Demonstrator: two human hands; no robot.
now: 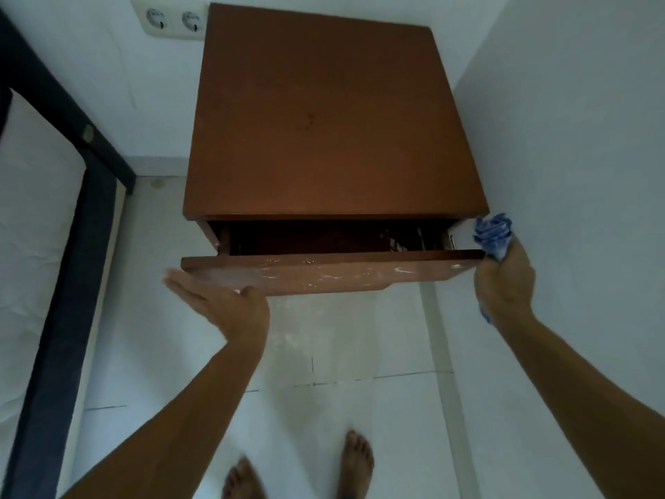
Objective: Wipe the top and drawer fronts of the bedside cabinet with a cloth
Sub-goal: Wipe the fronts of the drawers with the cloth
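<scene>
- A white-walled corner with a pale tiled floor holds a brown cabinet, seen from above; a double socket sits on the wall behind the cabinet's back left corner.
- A dark bed frame runs along to the left of the cabinet, and bare feet stand on the floor in front of it.
- The cabinet's top drawer is pulled part-way out, and its front carries whitish streaks; the inside is too dark to read.
- The left hand is at the left end of the drawer front, palm up, its fingers straight and holding nothing; whether they touch the wood I cannot tell.
- The right hand is at the cabinet's front right corner, its fingers curled tight round a bunched blue cloth, which pokes up beside the right end of the drawer front.
- Judged from this, the drawer front is about to be wiped.
- Risk: wiping pressure on an open drawer may slide it shut, catching the left fingers if they curl over its edge.
- Risk: a downward push could tip or strain the drawer on its runners.
- Risk: a cloth this bunched meets little wood, so the streaks may smear rather than lift, and a loose fold may snag on the drawer corner.
</scene>
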